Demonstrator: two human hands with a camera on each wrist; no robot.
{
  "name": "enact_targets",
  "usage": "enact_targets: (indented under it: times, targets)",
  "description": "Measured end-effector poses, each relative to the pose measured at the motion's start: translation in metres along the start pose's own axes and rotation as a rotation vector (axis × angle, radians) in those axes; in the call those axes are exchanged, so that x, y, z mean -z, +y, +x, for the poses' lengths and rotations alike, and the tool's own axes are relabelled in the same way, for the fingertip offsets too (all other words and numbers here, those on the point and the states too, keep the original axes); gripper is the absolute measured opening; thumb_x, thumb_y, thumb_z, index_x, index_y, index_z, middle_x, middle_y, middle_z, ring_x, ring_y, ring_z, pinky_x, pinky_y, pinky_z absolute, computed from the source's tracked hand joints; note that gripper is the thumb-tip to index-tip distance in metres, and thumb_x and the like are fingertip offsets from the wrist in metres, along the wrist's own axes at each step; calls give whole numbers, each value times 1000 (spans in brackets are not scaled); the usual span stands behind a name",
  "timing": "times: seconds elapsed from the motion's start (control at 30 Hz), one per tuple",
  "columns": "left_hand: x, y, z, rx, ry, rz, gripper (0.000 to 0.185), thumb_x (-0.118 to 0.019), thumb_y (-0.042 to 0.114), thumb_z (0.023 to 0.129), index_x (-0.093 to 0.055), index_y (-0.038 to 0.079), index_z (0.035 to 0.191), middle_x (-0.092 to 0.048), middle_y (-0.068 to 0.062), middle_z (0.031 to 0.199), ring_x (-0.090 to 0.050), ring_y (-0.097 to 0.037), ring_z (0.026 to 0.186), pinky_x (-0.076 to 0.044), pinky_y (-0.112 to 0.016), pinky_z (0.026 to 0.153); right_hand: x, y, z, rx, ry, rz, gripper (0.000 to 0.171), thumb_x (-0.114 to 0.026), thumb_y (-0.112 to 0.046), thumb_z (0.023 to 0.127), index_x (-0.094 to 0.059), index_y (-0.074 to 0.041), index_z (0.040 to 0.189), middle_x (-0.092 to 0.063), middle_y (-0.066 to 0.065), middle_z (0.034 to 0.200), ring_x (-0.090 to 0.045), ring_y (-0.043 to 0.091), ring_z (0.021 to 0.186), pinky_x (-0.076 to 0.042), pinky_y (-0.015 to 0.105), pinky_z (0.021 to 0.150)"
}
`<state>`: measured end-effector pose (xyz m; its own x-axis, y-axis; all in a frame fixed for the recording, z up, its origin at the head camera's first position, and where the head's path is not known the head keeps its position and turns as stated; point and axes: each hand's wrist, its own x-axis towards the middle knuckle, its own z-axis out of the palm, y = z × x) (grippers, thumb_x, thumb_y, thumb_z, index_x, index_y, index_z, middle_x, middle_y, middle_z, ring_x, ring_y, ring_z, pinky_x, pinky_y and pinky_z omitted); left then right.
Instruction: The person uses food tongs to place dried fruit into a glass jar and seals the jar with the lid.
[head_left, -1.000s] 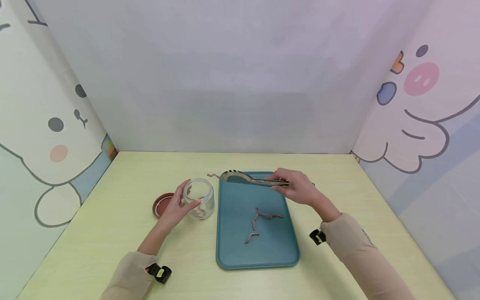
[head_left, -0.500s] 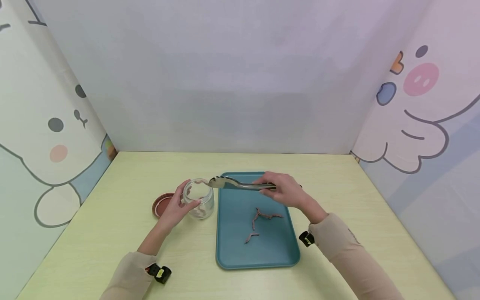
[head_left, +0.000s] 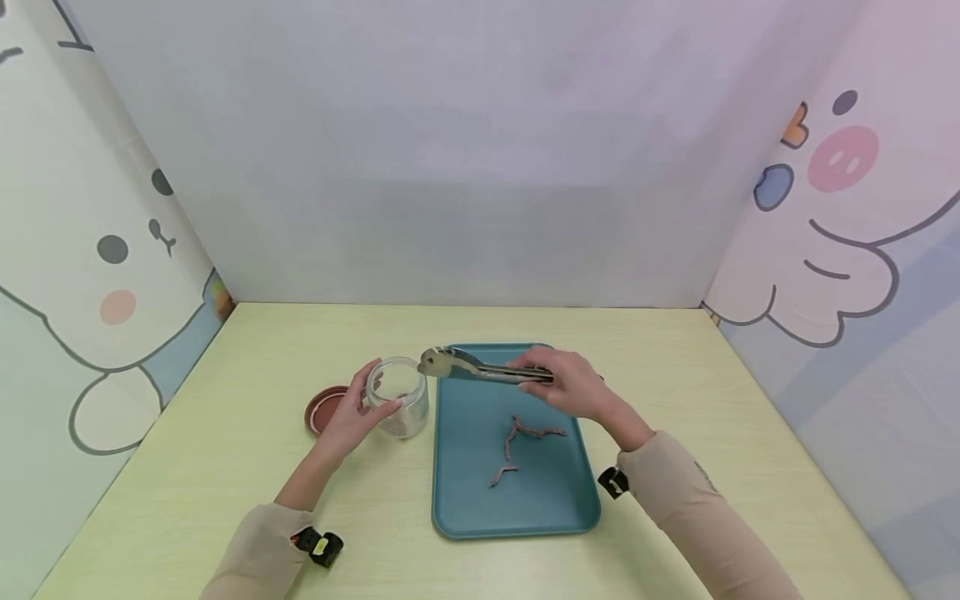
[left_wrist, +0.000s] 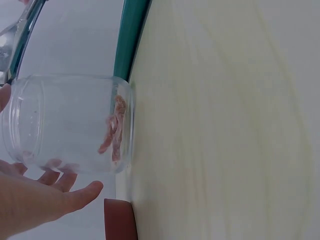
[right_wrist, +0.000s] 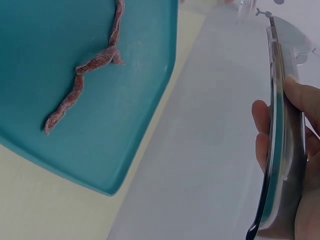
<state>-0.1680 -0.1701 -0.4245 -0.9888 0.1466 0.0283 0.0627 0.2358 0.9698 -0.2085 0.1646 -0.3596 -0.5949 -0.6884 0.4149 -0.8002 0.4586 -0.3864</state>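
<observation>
My left hand [head_left: 351,423] holds a clear glass jar [head_left: 408,419] upright on the table, thumb on its near side and fingers around the far side. In the left wrist view, reddish-brown strips of dried meat [left_wrist: 118,125] lie at the jar's bottom. My right hand [head_left: 566,381] grips metal tongs [head_left: 483,369], their tips at the right edge of the jar's mouth. No strip shows at those tips. Below the tongs a blue-green tray [head_left: 468,504] bears several more meat strips [head_left: 538,432]. The right wrist view shows the tongs [right_wrist: 282,150] between thumb and fingers.
A reddish-brown round lid [head_left: 322,411] lies on the table left of the jar, partly behind my left hand. The pale wooden table [head_left: 375,517] meets a plain wall at the back. Side walls carry cartoon animals.
The tongs have moved left to the jar's mouth. The meat strip that hung from their tips is gone from them. The tips have also turned slightly. My left hand and the jar stay put.
</observation>
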Motion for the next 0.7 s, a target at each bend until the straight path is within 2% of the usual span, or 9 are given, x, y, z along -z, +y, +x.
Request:
enact_targets:
  times: [0.43, 0.7]
  targets:
    - [0, -3, 2, -14, 1, -5, 75, -63, 26, 83, -15, 17, 140, -18, -13, 142, -16, -30, 128, -20, -50, 99, 14, 18, -37, -94, 41, 29, 37, -69, -17, 77, -58, -10, 112, -54, 3, 82, -45, 8, 60, -40, 24, 50]
    - [-1, 0, 0, -10, 3, -1, 75, -62, 25, 83, -14, 16, 140, -18, -13, 142, -16, -31, 128, -20, -50, 99, 17, 27, -65, -199, 62, 56, 40, -72, -19, 73, -59, -12, 111, -50, -9, 83, -50, 5, 63, -45, 21, 49]
